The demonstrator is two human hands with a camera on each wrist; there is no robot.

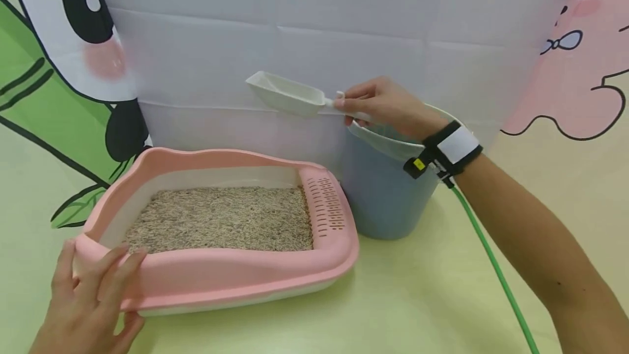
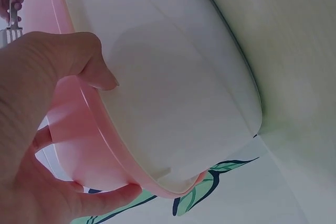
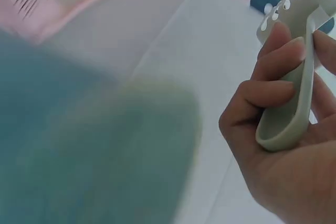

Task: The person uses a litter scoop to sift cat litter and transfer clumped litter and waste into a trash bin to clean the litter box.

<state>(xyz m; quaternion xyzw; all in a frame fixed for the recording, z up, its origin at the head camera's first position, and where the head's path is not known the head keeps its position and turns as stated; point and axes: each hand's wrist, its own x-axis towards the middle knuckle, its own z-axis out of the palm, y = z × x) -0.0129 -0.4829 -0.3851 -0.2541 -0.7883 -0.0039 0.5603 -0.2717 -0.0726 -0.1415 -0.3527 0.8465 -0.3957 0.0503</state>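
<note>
While the left hand (image 1: 85,302) grips the near-left rim of the pink plastic litter tray (image 1: 221,275), the right hand (image 1: 388,105) holds a white slotted scoop (image 1: 287,94) above the blue bucket (image 1: 380,193); the scoop looks emptied, and litter remains in the tray.

Left hand (image 1: 88,299): enters at 7 o'clock of the head view, fingers extended toward 1 o'clock, thumb opposed beneath them in a clasp. Right hand (image 1: 385,105): raised just above centre, fingers curled in a closed grip, pointing toward 9 o'clock. Right forearm: bare, extends to 4 o'clock, strap worn at the wrist.
</note>
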